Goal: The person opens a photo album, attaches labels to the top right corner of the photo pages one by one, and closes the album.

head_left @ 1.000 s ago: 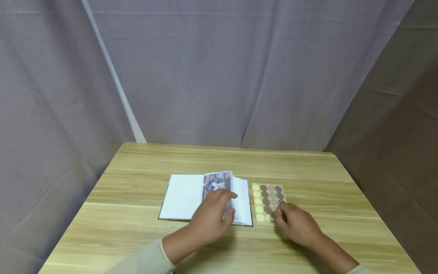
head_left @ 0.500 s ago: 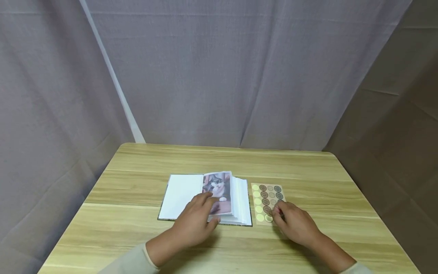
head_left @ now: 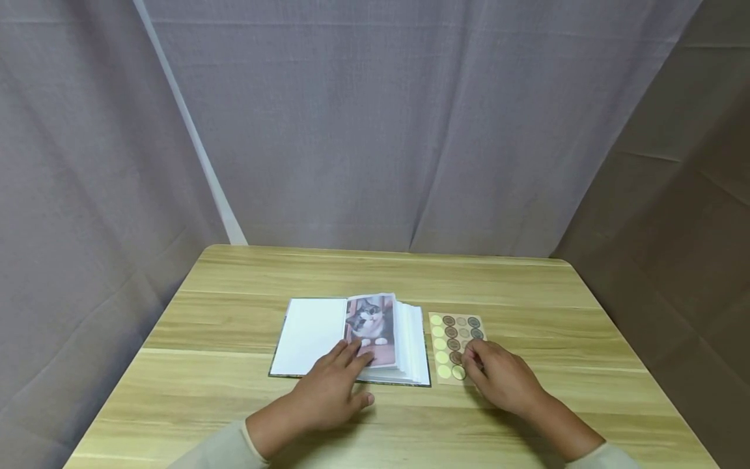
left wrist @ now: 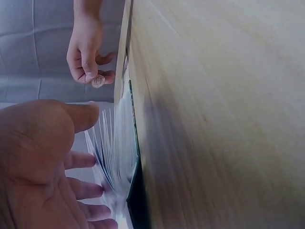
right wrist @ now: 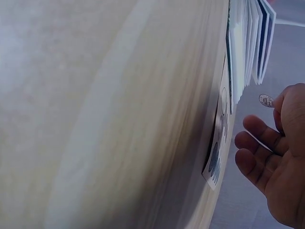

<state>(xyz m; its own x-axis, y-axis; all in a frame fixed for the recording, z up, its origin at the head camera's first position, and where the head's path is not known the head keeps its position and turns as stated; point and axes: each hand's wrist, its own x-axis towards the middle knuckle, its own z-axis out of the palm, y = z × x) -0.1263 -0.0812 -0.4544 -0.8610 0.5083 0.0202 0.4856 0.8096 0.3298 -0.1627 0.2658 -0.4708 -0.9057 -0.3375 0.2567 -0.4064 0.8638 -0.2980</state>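
Note:
A photo album (head_left: 312, 333) lies spread on the table, its white inside cover at left. On the right-hand stack of sleeves, the top one shows a cat photo (head_left: 372, 319). My left hand (head_left: 328, 391) reaches across the album's front edge, fingers spread over the lower part of the photo, thumb off to the side. Between right thumb and index finger I pinch a small round sticker (right wrist: 266, 100); the left wrist view also shows this sticker (left wrist: 98, 81). That right hand (head_left: 506, 381) is above the lower right of a sticker sheet (head_left: 446, 382), hiding that corner.
Rows of gold, brown and dark round stickers cover the sheet, just right of the album. The wooden table (head_left: 234, 280) extends around both. Grey curtains (head_left: 328, 130) hang behind the table and at its sides.
My left hand has drawn back leftward and toward me, uncovering most of the cat photo, and its fingers have spread. My right hand has shifted only slightly left, staying over the sheet.

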